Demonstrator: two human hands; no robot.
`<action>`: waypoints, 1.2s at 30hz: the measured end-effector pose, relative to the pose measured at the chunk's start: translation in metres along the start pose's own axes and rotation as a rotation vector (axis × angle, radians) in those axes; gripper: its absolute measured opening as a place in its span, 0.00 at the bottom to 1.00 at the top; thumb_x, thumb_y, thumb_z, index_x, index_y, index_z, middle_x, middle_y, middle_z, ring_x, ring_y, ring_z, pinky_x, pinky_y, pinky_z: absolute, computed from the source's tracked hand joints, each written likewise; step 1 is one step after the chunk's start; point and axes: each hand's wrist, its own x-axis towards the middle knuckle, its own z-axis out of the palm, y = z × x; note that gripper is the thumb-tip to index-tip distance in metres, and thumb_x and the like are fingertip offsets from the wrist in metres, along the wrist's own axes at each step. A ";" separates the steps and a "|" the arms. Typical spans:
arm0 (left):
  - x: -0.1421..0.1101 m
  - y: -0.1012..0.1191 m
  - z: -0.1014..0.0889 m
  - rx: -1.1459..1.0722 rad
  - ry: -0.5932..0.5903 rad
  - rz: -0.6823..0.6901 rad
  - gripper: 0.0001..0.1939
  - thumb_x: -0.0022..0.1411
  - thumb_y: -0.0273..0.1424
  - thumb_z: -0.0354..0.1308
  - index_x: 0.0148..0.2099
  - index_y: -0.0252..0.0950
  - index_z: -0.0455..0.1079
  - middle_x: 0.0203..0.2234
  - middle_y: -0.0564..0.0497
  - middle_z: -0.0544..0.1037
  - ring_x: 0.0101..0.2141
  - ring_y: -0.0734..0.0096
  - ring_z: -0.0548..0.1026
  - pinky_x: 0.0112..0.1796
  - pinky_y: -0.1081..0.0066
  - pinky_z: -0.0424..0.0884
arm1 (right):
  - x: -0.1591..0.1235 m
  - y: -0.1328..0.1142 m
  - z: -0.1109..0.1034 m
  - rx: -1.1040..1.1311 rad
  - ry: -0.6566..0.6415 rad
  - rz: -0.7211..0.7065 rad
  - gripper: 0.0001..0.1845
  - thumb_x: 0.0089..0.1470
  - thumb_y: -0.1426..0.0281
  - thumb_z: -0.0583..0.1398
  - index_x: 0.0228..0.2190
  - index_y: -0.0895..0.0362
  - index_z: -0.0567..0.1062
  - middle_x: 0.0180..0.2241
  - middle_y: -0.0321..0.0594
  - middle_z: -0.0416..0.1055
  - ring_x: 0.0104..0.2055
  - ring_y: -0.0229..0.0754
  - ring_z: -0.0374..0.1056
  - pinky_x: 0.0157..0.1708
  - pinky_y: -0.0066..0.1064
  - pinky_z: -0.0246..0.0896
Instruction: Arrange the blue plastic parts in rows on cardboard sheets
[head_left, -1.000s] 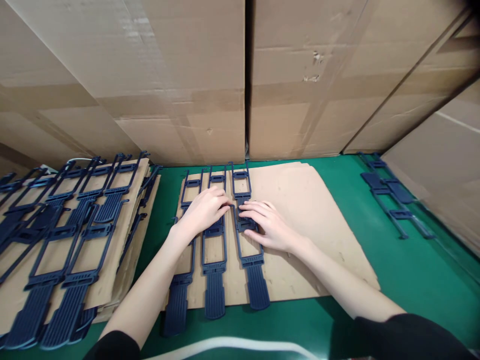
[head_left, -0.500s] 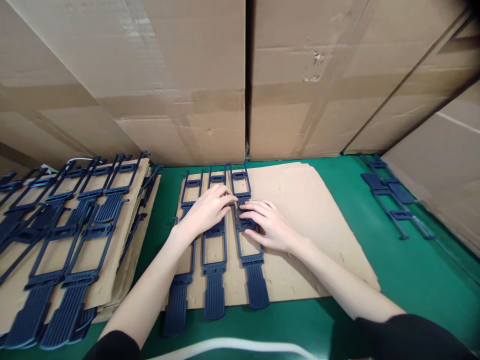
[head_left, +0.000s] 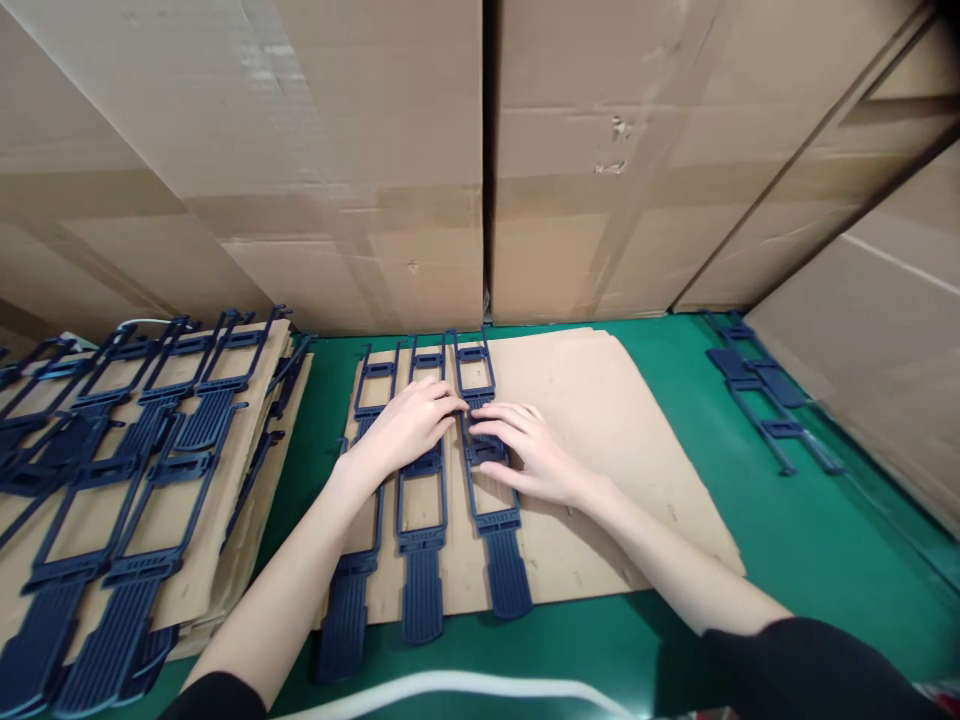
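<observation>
Dark blue plastic frames with ribbed, paddle-like ends lie in columns on a flat cardboard sheet (head_left: 600,450). My left hand (head_left: 420,422) reaches over the middle column, fingers bent and closed, its fingertips at the left edge of the rightmost plastic frame (head_left: 495,520). From the right, my right hand (head_left: 536,455) grips that same frame near its crossbar, fingers curled over it and thumb below. The hands nearly meet, and partly cover the frames. Left of it lie another plastic frame (head_left: 422,540) and a further one at the sheet's left edge.
On the left stands a stack of cardboard sheets (head_left: 202,560) layered with similar frames. More frames (head_left: 765,385) lie at the right on the green table (head_left: 795,560). Large cardboard boxes (head_left: 360,150) wall off the back. A white cable (head_left: 450,683) crosses the near edge.
The view has shifted slightly, so everything sits a little further left. My hands stay at the same frame, with scarcely any movement of the fingers.
</observation>
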 end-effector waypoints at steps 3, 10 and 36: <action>0.000 -0.001 -0.002 -0.001 0.019 -0.007 0.13 0.64 0.25 0.48 0.46 0.34 0.71 0.40 0.45 0.71 0.43 0.62 0.67 0.46 0.62 0.65 | 0.007 -0.005 -0.025 0.103 0.092 0.080 0.24 0.57 0.61 0.56 0.54 0.52 0.61 0.57 0.44 0.60 0.59 0.44 0.56 0.57 0.40 0.52; -0.004 0.010 -0.010 0.012 0.014 0.003 0.14 0.65 0.29 0.48 0.49 0.34 0.70 0.50 0.42 0.67 0.51 0.59 0.65 0.52 0.58 0.63 | -0.028 0.066 -0.149 -0.492 0.589 0.453 0.22 0.54 0.60 0.56 0.49 0.56 0.68 0.50 0.48 0.65 0.54 0.51 0.60 0.54 0.44 0.52; -0.009 0.041 -0.013 0.011 -0.230 -0.083 0.24 0.59 0.32 0.59 0.57 0.36 0.66 0.61 0.38 0.57 0.60 0.51 0.56 0.58 0.54 0.57 | -0.164 0.159 -0.180 -0.758 0.157 1.289 0.34 0.52 0.49 0.51 0.49 0.62 0.70 0.60 0.51 0.55 0.58 0.58 0.53 0.54 0.47 0.52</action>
